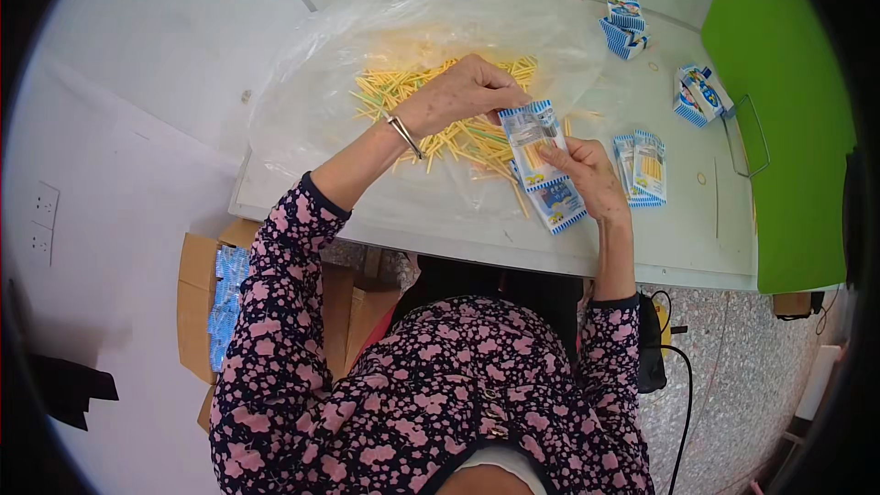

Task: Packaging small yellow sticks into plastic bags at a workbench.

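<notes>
My right hand (591,179) grips a small clear packet (533,139) with blue-and-white striped ends, thumb across its front. Yellow sticks show through its window. Just under it, another blue-printed packet (561,206) rests against the table. My left hand (467,96) is closed in a pinch at the packet's upper left corner; what its fingertips hold is hidden behind them. Beneath my left wrist, a loose pile of thin yellow sticks (449,142), a few of them green, spreads over a clear plastic sheet (312,82).
Two filled packets (650,168) lie right of my right hand. Crumpled blue-and-white packets (625,27) and another bundle (701,96) sit farther back, near a green panel (779,128). Below the table's left edge, a cardboard box (194,302) holds blue packets.
</notes>
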Available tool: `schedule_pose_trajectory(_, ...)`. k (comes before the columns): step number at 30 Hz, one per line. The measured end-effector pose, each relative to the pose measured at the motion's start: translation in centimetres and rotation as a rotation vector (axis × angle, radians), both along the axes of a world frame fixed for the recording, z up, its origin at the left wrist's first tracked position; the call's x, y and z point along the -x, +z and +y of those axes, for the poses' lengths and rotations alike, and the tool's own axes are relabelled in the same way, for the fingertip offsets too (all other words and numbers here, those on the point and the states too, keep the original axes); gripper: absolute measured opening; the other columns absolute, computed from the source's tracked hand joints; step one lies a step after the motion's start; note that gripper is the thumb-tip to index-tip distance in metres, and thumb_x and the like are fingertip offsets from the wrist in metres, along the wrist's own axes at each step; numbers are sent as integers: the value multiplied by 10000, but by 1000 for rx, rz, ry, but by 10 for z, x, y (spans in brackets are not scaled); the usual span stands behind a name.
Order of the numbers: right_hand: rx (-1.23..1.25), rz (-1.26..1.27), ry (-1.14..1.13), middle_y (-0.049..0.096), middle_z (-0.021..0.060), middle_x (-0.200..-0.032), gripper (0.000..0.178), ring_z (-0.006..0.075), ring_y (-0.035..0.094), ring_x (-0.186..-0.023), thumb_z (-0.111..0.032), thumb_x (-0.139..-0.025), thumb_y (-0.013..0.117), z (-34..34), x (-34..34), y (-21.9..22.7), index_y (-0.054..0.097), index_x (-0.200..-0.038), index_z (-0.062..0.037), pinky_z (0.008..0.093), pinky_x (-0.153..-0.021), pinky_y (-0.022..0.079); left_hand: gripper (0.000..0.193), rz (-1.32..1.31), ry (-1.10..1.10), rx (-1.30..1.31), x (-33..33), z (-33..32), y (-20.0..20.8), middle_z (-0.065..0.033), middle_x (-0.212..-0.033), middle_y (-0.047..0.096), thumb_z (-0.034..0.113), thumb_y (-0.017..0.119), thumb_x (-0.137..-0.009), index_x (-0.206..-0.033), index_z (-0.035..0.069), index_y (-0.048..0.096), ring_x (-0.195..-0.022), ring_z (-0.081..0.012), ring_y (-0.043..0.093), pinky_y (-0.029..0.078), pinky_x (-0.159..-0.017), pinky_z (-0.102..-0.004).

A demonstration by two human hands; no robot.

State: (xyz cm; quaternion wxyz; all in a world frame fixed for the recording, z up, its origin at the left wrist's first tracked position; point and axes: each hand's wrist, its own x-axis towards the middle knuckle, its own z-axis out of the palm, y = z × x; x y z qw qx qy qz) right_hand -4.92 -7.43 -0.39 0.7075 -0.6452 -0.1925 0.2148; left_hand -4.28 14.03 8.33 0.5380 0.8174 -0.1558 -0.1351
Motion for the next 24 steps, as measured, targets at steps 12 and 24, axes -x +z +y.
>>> schedule_pose_trajectory(12, 67, -127, 85, 502, -75, -687, 280, 22, 400, -628, -232, -875, 588, 0, 10, 4, 655, -991, 13, 198, -538, 341, 216, 100, -257, -315, 2, 4, 6, 2, -743, 608, 164, 596, -814, -912, -10, 677, -664, -56, 524, 446, -616, -206)
schedule_pose_trajectory(24, 277, -194, 60, 533, -61, -699, 278, 8, 404, -637, -200, -882, 572, 1, 12, 0, 630, -1028, 29, 188, -538, 350, 168, 37, -76, -297, 13, 2, -20, 17, -716, 593, 116, 588, -803, -884, -7, 669, -673, -43, 504, 419, -628, -202)
